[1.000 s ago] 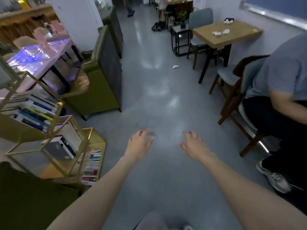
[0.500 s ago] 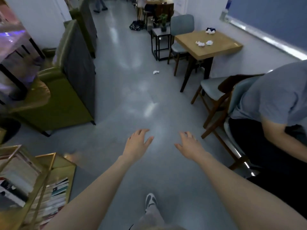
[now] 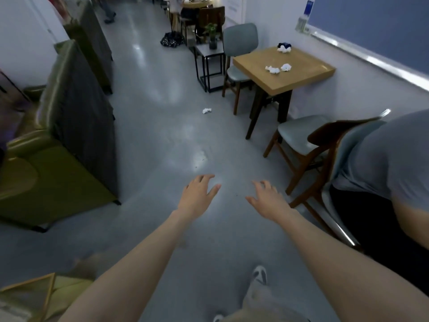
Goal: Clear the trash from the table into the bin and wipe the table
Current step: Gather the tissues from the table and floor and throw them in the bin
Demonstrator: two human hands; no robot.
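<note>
A square wooden table (image 3: 301,76) stands against the right wall, well ahead of me. On it lie two crumpled white tissues (image 3: 277,69) and, at the far edge, a white and dark blue wad (image 3: 284,47). Another crumpled tissue (image 3: 206,110) lies on the grey floor left of the table. My left hand (image 3: 197,196) and my right hand (image 3: 269,201) are stretched out in front of me over the floor, palms down, fingers apart, holding nothing. No bin is in view.
A seated person in a grey shirt (image 3: 390,163) fills the right edge on a wooden chair. A grey-cushioned chair (image 3: 299,133) stands before the table, another (image 3: 240,40) behind it. Green sofas (image 3: 58,140) line the left. A gold shelf (image 3: 27,296) sits at bottom left.
I have walked forward down the aisle, so the table and the floor tissue are closer and the gold bookshelf has slid out to the bottom left. Both hands stay open.
</note>
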